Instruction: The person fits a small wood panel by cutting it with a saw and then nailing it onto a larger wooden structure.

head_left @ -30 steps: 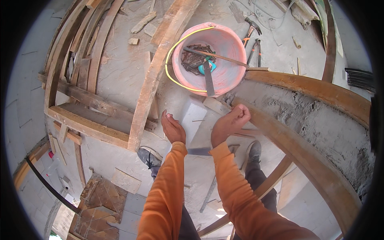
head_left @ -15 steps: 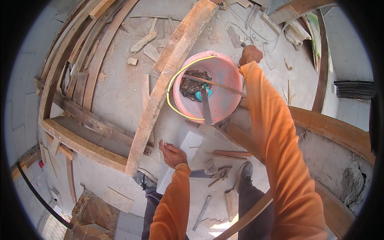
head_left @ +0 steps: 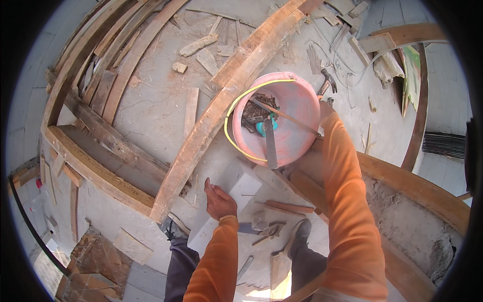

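Note:
Near the pink bucket's right side, my right hand (head_left: 326,107) is closed around the handle of a hammer (head_left: 328,81), whose dark head points away from me; the sleeve and bucket partly hide the grip. My left hand (head_left: 220,202) hovers beside a long white block (head_left: 241,182), fingers curled in and one finger raised; what they may hold is hidden. A thin nail (head_left: 247,195) shows against the block. Inside the pink bucket (head_left: 297,108) are a heap of dark nails (head_left: 256,108), a teal object (head_left: 260,128) and a handsaw-like strip (head_left: 270,146) leaning over the rim.
A long timber beam (head_left: 201,136) runs diagonally left of the bucket. Wooden framing (head_left: 100,171) stands at the left, with wood scraps (head_left: 198,45) on the far floor. At the right are a curved plank (head_left: 417,191) and rough concrete (head_left: 397,216). My shoes (head_left: 300,234) flank the block.
My right hand has drawn back toward me, bringing the hammer head into clear sight beyond the bucket. My left hand has turned slightly, one finger now raised. The whole view has shifted a little.

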A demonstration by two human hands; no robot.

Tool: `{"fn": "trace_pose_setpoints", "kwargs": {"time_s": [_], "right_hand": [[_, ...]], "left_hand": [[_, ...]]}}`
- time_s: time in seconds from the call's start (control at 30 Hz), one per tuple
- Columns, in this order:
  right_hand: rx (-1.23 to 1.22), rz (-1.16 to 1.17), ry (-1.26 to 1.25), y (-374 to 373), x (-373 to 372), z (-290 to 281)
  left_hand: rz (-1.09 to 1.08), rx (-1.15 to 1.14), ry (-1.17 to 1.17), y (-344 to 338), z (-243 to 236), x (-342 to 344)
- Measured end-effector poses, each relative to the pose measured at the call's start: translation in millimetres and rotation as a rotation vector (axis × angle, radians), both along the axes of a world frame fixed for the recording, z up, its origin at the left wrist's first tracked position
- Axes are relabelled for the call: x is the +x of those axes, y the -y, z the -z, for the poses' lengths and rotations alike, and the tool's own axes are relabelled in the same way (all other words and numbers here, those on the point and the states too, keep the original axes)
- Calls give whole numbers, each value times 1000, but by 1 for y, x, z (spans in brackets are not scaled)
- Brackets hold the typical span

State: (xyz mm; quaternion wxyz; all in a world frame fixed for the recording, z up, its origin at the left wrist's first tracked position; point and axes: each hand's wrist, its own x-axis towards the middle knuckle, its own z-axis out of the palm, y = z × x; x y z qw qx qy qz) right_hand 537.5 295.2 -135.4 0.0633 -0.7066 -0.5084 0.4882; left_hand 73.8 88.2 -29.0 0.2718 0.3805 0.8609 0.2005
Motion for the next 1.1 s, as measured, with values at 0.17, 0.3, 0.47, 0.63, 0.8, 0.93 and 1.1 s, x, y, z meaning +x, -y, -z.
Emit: {"fn": "trace_pose_setpoints", "kwargs": {"time_s": [0.17, 0.3, 0.47, 0.63, 0.8, 0.93, 1.1], "right_hand": [[197, -629, 688, -11, -19, -34], [105, -209, 521, -19, -25, -38], [-6, 832, -76, -35, -2, -35], [144, 1538, 11, -72, -17, -54], [379, 1431, 504, -76, -84, -122], [524, 1604, 177, -49, -241, -195], [186, 1488, -420, 67, -431, -337]], "left_hand": [[47, 27, -18, 4, 8, -2], [52, 49, -14, 6, 16, -5], [82, 26, -50, 9, 14, -14], [106, 0, -73, 6, 6, -12], [129, 58, -26, 4, 12, -3], [160, 44, 78, 4, 6, -11], [437, 132, 75, 9, -13, -45]]}}
